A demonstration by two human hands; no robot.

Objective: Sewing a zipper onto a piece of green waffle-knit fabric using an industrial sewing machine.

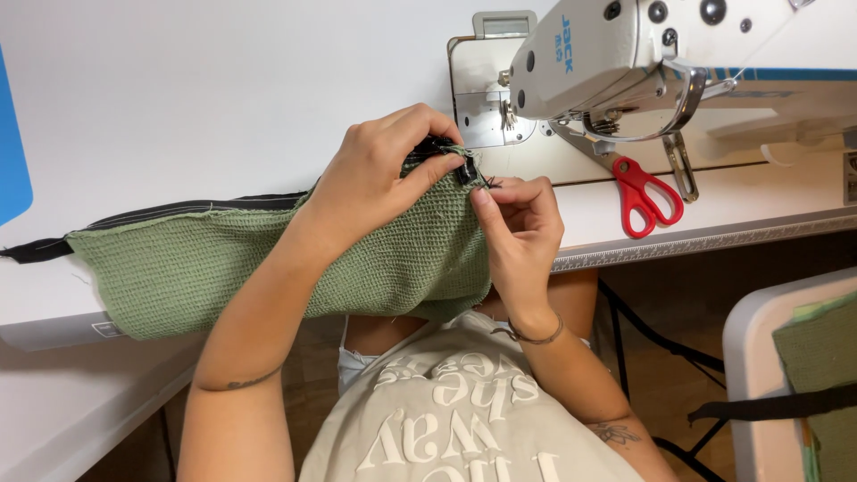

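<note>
A green knitted fabric piece (268,259) with a black strip along its far edge lies over the front edge of the white sewing table (178,98). My left hand (379,178) is closed on its right end, thumb and fingers pinching the black edge. My right hand (518,228) pinches the same corner from the right, fingertips at the small black frayed bit (470,174). Both hands sit just in front of the white sewing machine (607,62).
Red-handled scissors (644,192) lie on the table right of my hands, under the machine head. A second white surface (759,357) at lower right holds more green fabric (821,366) and a black strap (768,406). A blue object (11,152) shows at the left edge.
</note>
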